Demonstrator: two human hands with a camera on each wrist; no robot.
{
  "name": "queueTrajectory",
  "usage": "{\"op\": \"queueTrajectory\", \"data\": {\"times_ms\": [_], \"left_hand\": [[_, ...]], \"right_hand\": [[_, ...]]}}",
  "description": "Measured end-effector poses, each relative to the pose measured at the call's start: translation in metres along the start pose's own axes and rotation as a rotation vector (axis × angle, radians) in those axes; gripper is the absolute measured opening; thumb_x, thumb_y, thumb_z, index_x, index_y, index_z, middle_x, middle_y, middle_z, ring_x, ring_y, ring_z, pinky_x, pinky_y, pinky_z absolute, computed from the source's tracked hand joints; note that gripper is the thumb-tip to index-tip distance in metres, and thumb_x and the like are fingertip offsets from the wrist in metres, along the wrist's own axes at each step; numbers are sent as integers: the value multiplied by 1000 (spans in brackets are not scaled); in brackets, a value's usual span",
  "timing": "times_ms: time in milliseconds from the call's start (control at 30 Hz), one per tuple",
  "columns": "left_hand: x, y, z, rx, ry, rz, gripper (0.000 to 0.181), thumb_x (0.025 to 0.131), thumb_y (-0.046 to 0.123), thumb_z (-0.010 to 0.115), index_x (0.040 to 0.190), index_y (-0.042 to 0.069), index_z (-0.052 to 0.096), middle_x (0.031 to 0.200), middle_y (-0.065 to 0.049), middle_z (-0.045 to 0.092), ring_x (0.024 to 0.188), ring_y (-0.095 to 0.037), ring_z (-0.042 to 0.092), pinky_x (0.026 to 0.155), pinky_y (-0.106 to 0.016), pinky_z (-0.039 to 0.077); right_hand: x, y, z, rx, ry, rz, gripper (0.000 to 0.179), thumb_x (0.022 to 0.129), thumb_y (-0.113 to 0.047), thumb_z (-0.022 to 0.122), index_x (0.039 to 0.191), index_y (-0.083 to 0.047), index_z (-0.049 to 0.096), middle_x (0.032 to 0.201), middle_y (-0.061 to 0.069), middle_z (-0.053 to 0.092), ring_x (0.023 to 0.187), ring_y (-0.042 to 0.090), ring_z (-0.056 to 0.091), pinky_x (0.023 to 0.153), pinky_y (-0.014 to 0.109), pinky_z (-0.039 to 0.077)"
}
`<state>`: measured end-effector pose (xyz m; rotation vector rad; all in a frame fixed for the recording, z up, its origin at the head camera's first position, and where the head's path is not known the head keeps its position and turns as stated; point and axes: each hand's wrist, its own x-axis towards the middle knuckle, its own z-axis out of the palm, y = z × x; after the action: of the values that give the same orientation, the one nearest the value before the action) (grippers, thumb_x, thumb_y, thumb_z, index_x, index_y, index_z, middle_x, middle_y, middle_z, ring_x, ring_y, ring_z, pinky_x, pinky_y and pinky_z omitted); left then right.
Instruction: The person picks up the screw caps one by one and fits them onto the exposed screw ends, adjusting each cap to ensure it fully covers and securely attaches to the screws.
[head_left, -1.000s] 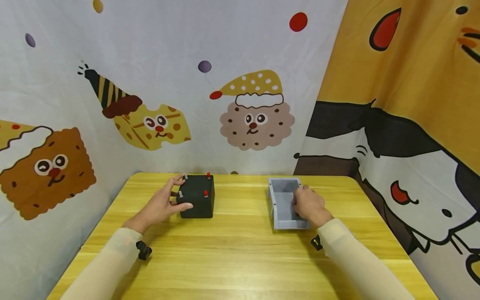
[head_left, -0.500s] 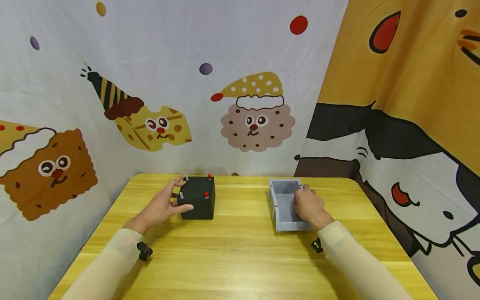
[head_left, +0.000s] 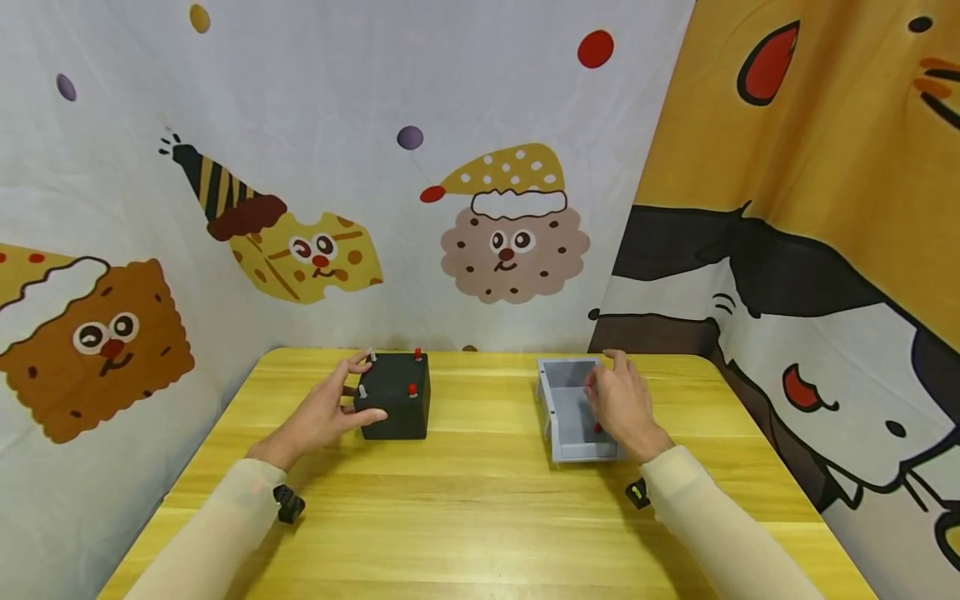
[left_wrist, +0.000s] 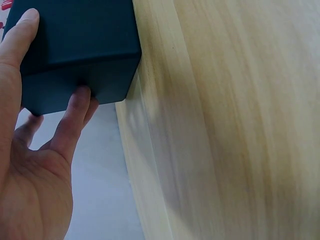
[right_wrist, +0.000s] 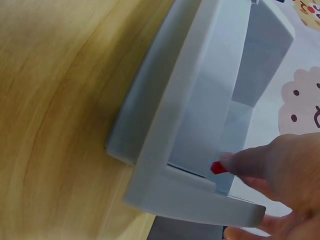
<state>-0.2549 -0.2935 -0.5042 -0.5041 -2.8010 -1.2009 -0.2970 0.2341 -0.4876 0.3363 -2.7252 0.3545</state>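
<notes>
On the left part of the table stands a black box (head_left: pixel 393 400) with two red-topped posts (head_left: pixel 412 389) and two grey ones (head_left: pixel 363 391) on its top corners. My left hand (head_left: pixel 322 417) grips the box from its left side, thumb along the near face; the left wrist view shows fingertips (left_wrist: pixel 80 92) against another face. A grey open bin (head_left: pixel 552 417) sits to the right. My right hand (head_left: pixel 622 408) reaches over its right wall, and in the right wrist view a small red piece (right_wrist: pixel 218 167) is pinched at its fingertips. Other right-hand fingers hang outside the bin wall.
The wooden table (head_left: pixel 480 517) ends at a back edge right before a printed cartoon curtain (head_left: pixel 480 100). A yellow curtain part (head_left: pixel 862 150) hangs on the right. Black wrist cameras (head_left: pixel 288 502) sit under both cuffs.
My right hand has shifted slightly, its outer fingers lifting and stretching away from me, and the red piece shows more clearly below it. The left hand and both containers stay put.
</notes>
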Motion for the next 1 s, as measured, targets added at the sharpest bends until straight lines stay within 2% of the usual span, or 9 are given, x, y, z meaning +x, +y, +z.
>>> {"op": "queueTrajectory", "data": {"times_ms": [167, 267, 500, 600, 700, 800, 867, 1000], "left_hand": [[-1, 1, 0, 11, 2, -4, 88, 105, 42, 91, 169, 8, 42, 195, -12, 27, 135, -48, 77, 98, -48, 74], [-1, 1, -1, 18, 2, -5, 87, 105, 42, 91, 169, 9, 42, 195, -12, 28, 135, -48, 77, 98, -48, 74], [0, 2, 0, 19, 3, -15, 90, 103, 44, 92, 170, 11, 42, 195, -9, 28, 135, -47, 77, 99, -49, 73], [0, 2, 0, 14, 3, -18, 90, 103, 44, 92, 170, 11, 42, 196, -8, 27, 136, -47, 77, 100, -49, 73], [0, 2, 0, 16, 0, -20, 90, 103, 45, 91, 170, 10, 42, 196, -9, 26, 137, -47, 77, 101, -50, 73], [0, 2, -1, 19, -2, -19, 90, 104, 46, 91, 170, 9, 41, 196, -9, 26, 137, -48, 76, 101, -50, 73], [0, 3, -1, 18, -3, -16, 90, 104, 45, 90, 170, 9, 41, 196, -10, 26, 137, -48, 76, 101, -49, 73], [-1, 2, -1, 4, -7, -6, 88, 104, 43, 90, 169, 7, 43, 195, -13, 27, 137, -49, 76, 100, -49, 73]], "right_hand": [[2, -3, -3, 4, 44, -22, 8, 102, -11, 88, 101, -11, 81, 133, 22, 78, 123, 54, 72, 111, 75, 53], [2, -6, -4, 3, 54, -27, 8, 103, -11, 88, 103, -11, 81, 116, 17, 83, 120, 51, 73, 117, 74, 49], [3, -8, -5, 15, 103, -49, 10, 102, -10, 90, 105, -10, 80, 101, 11, 89, 104, 45, 76, 126, 72, 45], [2, -9, -5, 20, 136, -83, 10, 102, -10, 90, 104, -9, 80, 97, 10, 88, 93, 40, 80, 118, 71, 54], [1, -9, -6, 47, 156, -112, 9, 103, -9, 89, 105, -6, 80, 95, 12, 87, 82, 35, 82, 95, 62, 67], [0, -11, -6, 101, 143, -110, 9, 104, -7, 87, 109, -4, 80, 96, 14, 86, 77, 31, 80, 74, 53, 68], [-1, -12, -6, 140, 126, -96, 8, 105, -5, 85, 110, -3, 80, 97, 14, 85, 78, 29, 79, 71, 49, 68], [-3, -16, -7, 198, 105, -86, 7, 105, -2, 83, 112, -1, 81, 100, 15, 84, 83, 27, 78, 73, 46, 68]]}}
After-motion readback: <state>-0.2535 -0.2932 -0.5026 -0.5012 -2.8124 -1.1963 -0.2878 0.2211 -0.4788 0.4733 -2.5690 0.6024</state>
